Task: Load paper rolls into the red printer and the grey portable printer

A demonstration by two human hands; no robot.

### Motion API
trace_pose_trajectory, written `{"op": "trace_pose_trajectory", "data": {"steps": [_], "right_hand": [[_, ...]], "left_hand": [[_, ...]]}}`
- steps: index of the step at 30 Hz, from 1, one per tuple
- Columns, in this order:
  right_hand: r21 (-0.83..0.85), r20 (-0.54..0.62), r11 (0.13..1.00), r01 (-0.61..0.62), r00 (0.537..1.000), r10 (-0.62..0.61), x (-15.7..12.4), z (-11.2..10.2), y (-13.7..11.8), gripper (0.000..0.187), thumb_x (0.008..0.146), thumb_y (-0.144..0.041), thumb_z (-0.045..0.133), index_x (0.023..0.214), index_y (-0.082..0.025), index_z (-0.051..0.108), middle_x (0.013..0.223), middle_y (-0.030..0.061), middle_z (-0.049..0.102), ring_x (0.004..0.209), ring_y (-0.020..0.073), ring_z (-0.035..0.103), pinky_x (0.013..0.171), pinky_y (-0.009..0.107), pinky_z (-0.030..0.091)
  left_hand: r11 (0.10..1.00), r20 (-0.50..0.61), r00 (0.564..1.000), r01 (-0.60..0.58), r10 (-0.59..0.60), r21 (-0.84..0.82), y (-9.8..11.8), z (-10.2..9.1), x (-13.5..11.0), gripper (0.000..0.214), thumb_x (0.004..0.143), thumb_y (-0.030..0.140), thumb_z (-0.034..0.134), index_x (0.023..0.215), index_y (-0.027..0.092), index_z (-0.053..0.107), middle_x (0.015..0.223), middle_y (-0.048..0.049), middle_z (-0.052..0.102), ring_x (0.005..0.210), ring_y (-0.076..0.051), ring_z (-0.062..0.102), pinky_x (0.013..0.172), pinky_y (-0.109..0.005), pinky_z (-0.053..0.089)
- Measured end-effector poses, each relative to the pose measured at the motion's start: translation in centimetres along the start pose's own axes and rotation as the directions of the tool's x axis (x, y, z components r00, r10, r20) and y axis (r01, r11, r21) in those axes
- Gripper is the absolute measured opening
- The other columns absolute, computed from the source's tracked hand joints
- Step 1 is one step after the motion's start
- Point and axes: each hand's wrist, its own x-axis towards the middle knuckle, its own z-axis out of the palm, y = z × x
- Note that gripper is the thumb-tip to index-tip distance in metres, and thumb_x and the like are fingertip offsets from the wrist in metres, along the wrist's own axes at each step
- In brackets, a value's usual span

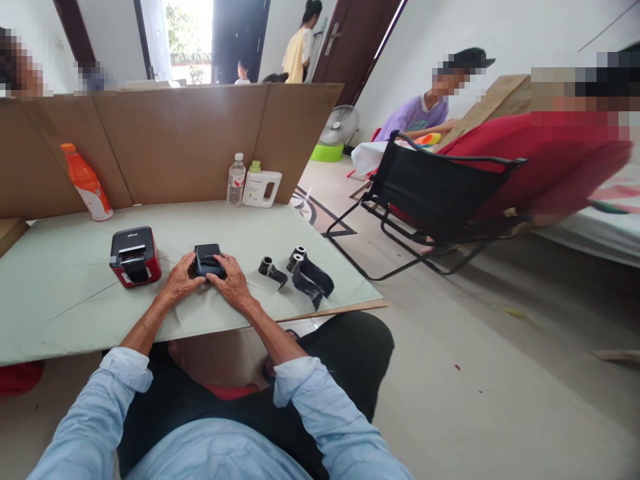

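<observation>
Both hands are at a small black boxy device (207, 252) near the front middle of the table. My left hand (180, 278) has its fingers curled against the device's left side. Against the right side and top edge, my right hand (233, 281) presses with thumb and fingers. To the left stands a red and black label printer (135, 257) with a dark strip at its front. Several small rolls lie to the right, among them a roll with a short black strip (273, 271) and rolls with longer black strips (314, 277).
A cardboard panel (180, 140) stands along the table's back edge. Before it are an orange bottle (87, 181), a clear bottle (236, 181) and a white jug (259, 188). A black folding chair (430, 193) with a person in red is at the right; other people are beyond.
</observation>
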Motion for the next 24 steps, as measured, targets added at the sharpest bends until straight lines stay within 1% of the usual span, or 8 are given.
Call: {"op": "trace_pose_trajectory", "data": {"steps": [5, 8, 12, 15, 18, 20, 22, 24], "right_hand": [[0.0, 0.016, 1.0, -0.009, 1.0, 0.009, -0.1, -0.3, -0.2, 0.061, 0.092, -0.038, 0.077, 0.149, -0.023, 0.062, 0.154, 0.0173, 0.055, 0.146, 0.0322, 0.052, 0.125, 0.053, 0.043], [0.005, 0.018, 1.0, -0.016, 1.0, 0.016, -0.1, -0.3, -0.2, 0.062, 0.092, -0.037, 0.077, 0.15, -0.024, 0.061, 0.155, 0.0168, 0.054, 0.147, 0.0323, 0.052, 0.126, 0.053, 0.043], [0.01, 0.022, 1.0, -0.018, 1.0, 0.017, -0.1, -0.2, -0.1, 0.062, 0.091, -0.035, 0.077, 0.15, -0.022, 0.061, 0.156, 0.0178, 0.053, 0.147, 0.0322, 0.051, 0.126, 0.052, 0.043], [0.004, 0.023, 1.0, -0.018, 1.0, 0.018, 0.0, -0.1, 0.1, 0.062, 0.091, -0.034, 0.077, 0.15, -0.022, 0.062, 0.156, 0.0179, 0.053, 0.146, 0.0324, 0.052, 0.126, 0.051, 0.043], [0.005, 0.02, 1.0, -0.012, 1.0, 0.011, 0.0, -0.1, 0.3, 0.062, 0.091, -0.035, 0.077, 0.15, -0.023, 0.062, 0.156, 0.0172, 0.054, 0.146, 0.0326, 0.053, 0.126, 0.052, 0.043], [0.019, 0.014, 1.0, 0.001, 1.0, -0.001, -0.1, -0.1, 0.5, 0.065, 0.091, -0.036, 0.077, 0.152, -0.024, 0.059, 0.155, 0.0162, 0.055, 0.146, 0.0324, 0.053, 0.126, 0.053, 0.043], [0.04, 0.005, 0.999, 0.009, 1.0, -0.009, -0.2, -0.1, 0.6, 0.07, 0.091, -0.037, 0.076, 0.156, -0.022, 0.055, 0.154, 0.0168, 0.057, 0.145, 0.0325, 0.053, 0.125, 0.052, 0.043], [0.057, -0.003, 0.998, -0.01, 1.0, 0.01, -0.2, 0.0, 0.7, 0.078, 0.09, -0.039, 0.076, 0.16, -0.019, 0.049, 0.153, 0.0183, 0.058, 0.143, 0.0334, 0.055, 0.123, 0.053, 0.046]], "left_hand": [[0.977, 0.102, 0.995, 0.025, -0.003, -0.211, -0.3, -0.8, 1.7, 0.078, 0.07, 0.028, 0.078, 0.147, 0.019, 0.064, 0.157, -0.016, 0.057, 0.141, -0.039, 0.058, 0.114, -0.052, 0.054], [0.973, 0.122, 0.992, 0.05, -0.023, -0.225, -0.3, -1.1, 2.7, 0.071, 0.068, 0.024, 0.069, 0.139, 0.019, 0.07, 0.148, -0.0132, 0.065, 0.13, -0.036, 0.065, 0.109, -0.049, 0.057], [0.982, 0.082, 0.988, 0.142, -0.132, -0.125, -0.1, -1.1, 4.2, 0.05, 0.07, 0.022, 0.058, 0.114, 0.015, 0.082, 0.114, -0.0088, 0.079, 0.11, -0.031, 0.07, 0.098, -0.04, 0.06], [0.965, 0.03, 0.977, 0.212, -0.21, -0.151, 0.1, -0.6, 5.2, 0.042, 0.075, 0.023, 0.057, 0.106, 0.013, 0.083, 0.087, -0.0056, 0.079, 0.094, -0.026, 0.07, 0.083, -0.031, 0.059], [0.924, 0.025, 0.947, 0.319, -0.321, -0.21, 0.2, -0.1, 6.0, 0.041, 0.079, 0.022, 0.058, 0.109, 0.01, 0.083, 0.071, -0.0023, 0.074, 0.073, -0.019, 0.065, 0.066, -0.025, 0.054], [0.872, 0.039, 0.905, 0.418, -0.423, -0.253, 0.3, 0.1, 6.2, 0.043, 0.082, 0.019, 0.058, 0.116, 0.01, 0.081, 0.067, -0.001, 0.07, 0.062, -0.015, 0.06, 0.057, -0.023, 0.048], [0.815, 0.049, 0.862, 0.494, -0.504, -0.302, 0.3, 0.1, 6.3, 0.046, 0.085, 0.016, 0.059, 0.126, 0.009, 0.078, 0.064, -0.0004, 0.068, 0.057, -0.014, 0.058, 0.053, -0.021, 0.044], [0.779, 0.052, 0.839, 0.525, -0.542, -0.343, 0.3, 0.2, 6.3, 0.05, 0.087, 0.014, 0.06, 0.134, 0.009, 0.074, 0.062, -0.0003, 0.066, 0.055, -0.013, 0.058, 0.052, -0.021, 0.043]]}}
